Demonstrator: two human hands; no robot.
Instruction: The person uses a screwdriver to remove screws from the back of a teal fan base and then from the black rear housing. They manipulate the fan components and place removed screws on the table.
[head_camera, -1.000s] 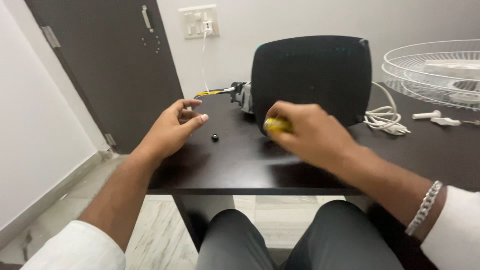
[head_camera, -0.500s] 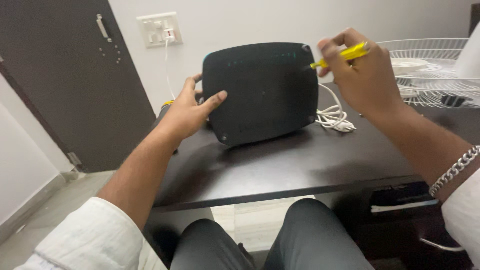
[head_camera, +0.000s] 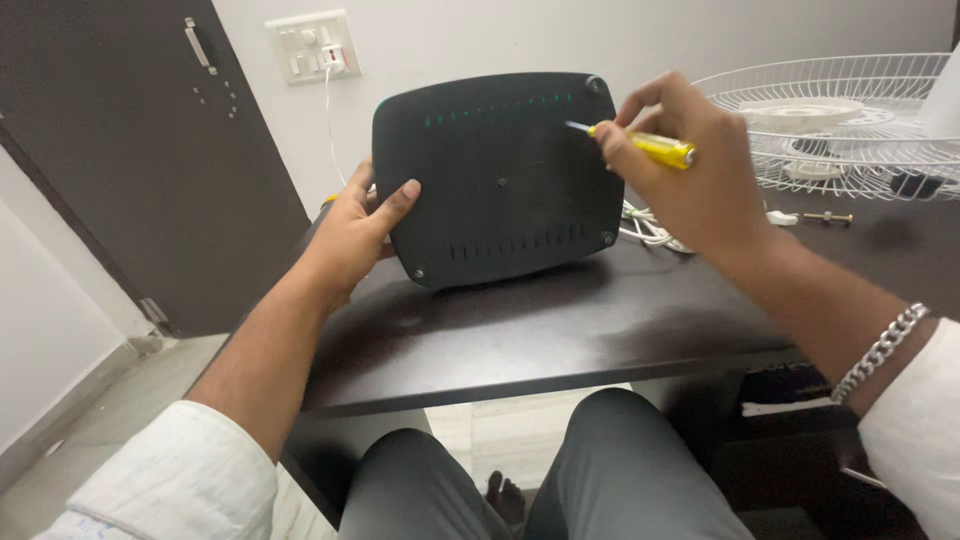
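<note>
Left hand (head_camera: 362, 228): you're gripping the left edge of the black router casing (head_camera: 500, 175), thumb laid across its face, propping it upright on the dark desk (head_camera: 560, 330).
Right hand (head_camera: 690, 165): your fingers are pinched closed around a yellow-handled screwdriver (head_camera: 645, 145), with its tip pointing left at the casing's upper right area.
Casing: it's standing in the centre of the frame, underside facing you, vent slots running along top and bottom, and a small screw (head_camera: 596, 84) sitting at the upper right corner.
Step in hand: you're looking to be lining up the driver on the casing's fasteners; the tip is hovering just below and left of that corner screw, and I can't tell whether it's touching the plastic.
Next move: it's calling, I'd judge, for seating the tip squarely in a screw head while your left hand is bracing the casing against tipping.
Around you: a white fan grille (head_camera: 840, 110) is lying at upper right, a coiled white cable (head_camera: 645, 225) is sitting behind the casing, and a wall switchboard (head_camera: 312, 45) is showing at upper left.
</note>
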